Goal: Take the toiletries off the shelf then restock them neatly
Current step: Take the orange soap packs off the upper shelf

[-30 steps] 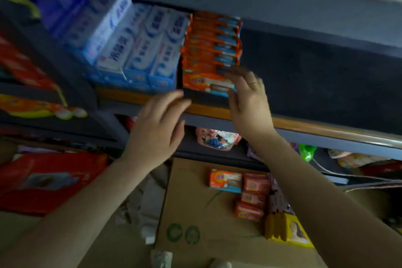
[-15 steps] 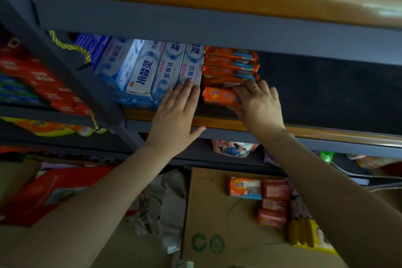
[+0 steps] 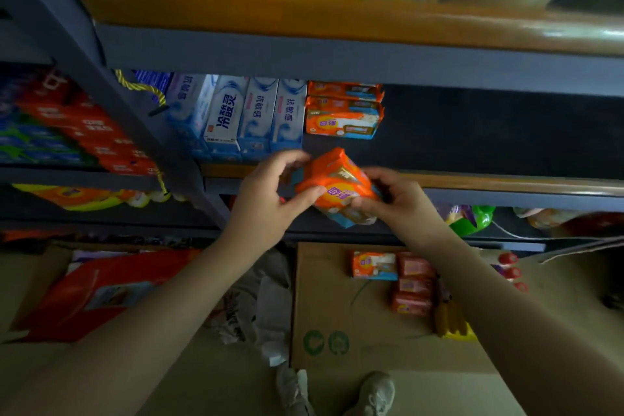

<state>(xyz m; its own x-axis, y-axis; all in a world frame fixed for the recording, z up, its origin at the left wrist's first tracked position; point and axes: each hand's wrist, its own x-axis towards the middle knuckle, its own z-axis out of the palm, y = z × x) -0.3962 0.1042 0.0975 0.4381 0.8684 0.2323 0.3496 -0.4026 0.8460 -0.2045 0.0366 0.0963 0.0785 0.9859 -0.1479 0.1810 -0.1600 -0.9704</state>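
Both hands hold a small stack of orange soap packs (image 3: 337,189) just in front of the shelf edge (image 3: 489,184). My left hand (image 3: 270,199) grips its left side and my right hand (image 3: 395,199) its right side. More orange soap packs (image 3: 344,118) remain stacked on the dark shelf, beside upright blue-and-white toothpaste boxes (image 3: 250,115). Down on a cardboard box (image 3: 324,311) lie an orange soap pack (image 3: 373,265) and several red soap packs (image 3: 413,284).
A grey shelf upright (image 3: 135,118) stands left of the toothpaste, with red boxes (image 3: 94,132) beyond it. The shelf right of the soap is bare dark matting (image 3: 489,132). A red bag (image 3: 101,294) and crumpled paper (image 3: 266,300) lie on the floor.
Both hands pulled a few soap packs off the shelf stack and brought them down in front of the shelf edge. The camera view tilted upward.
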